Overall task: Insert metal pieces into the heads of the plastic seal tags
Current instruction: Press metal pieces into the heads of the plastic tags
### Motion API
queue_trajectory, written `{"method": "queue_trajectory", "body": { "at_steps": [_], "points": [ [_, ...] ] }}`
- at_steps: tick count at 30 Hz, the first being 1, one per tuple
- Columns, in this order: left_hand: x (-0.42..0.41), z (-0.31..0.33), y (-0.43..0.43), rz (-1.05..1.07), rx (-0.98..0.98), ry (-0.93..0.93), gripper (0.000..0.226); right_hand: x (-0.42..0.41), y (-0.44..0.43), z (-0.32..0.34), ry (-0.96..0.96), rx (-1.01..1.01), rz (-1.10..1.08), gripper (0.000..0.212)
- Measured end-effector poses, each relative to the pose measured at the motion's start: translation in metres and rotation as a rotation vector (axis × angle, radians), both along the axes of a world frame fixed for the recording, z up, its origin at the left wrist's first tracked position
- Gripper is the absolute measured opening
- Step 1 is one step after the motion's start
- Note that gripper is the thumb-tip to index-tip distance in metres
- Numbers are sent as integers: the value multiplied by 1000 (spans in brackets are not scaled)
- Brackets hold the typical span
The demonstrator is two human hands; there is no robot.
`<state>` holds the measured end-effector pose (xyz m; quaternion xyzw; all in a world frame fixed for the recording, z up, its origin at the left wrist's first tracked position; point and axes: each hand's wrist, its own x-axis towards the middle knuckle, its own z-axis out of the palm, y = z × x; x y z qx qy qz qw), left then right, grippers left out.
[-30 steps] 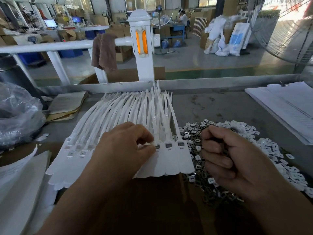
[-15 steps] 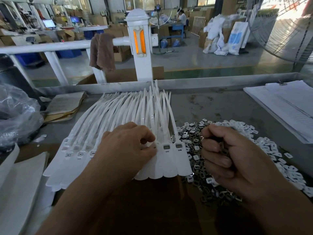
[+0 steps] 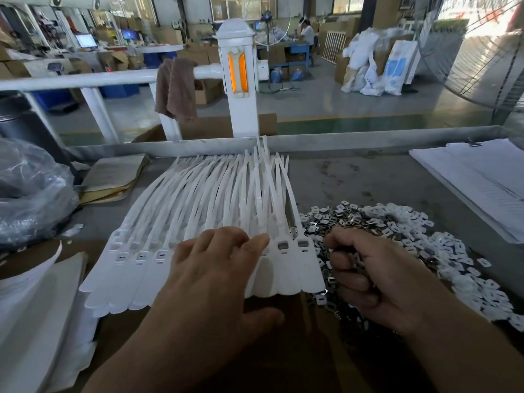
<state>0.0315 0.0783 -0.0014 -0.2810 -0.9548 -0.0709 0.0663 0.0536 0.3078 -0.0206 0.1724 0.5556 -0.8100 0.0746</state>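
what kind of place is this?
Likely a factory assembly bench: fanned plastic seal tags under the left hand, a heap of metal pieces by the right hand, white sacks on the shop floor behind.

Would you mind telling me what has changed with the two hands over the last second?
The left hand let go its pinch at a tag head; its fingers now lie straight across the seal tags. The right hand stays curled round metal pieces above the pile, and the tags lie as before.
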Motion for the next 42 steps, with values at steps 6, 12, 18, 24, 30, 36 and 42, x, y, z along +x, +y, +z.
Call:
{"method": "queue_trajectory", "body": {
  "at_steps": [6, 12, 18, 24, 30, 36, 42],
  "points": [
    [-1, 2, 7, 14, -71, 105, 72, 1, -8, 0, -22, 64, 199, 30],
    [-2, 4, 8, -12, -144, 160, 67, 4, -10, 2, -27, 74, 210, 36],
    [-5, 5, 8, -36, -194, 190, 65, 6, -11, 5, 2, 62, 209, 43],
    [-3, 3, 7, -41, -135, 212, 61, 5, -11, 4, 11, 35, 211, 41],
    [-4, 1, 9, -38, -107, 233, 60, 5, -10, 0, 50, 77, 243, 34],
    [-4, 0, 8, -40, -136, 218, 60, 3, -9, -6, 44, 93, 253, 40],
    [-3, 1, 8, -48, -141, 211, 60, 3, -11, -3, 25, 69, 243, 41]
  ]
}}
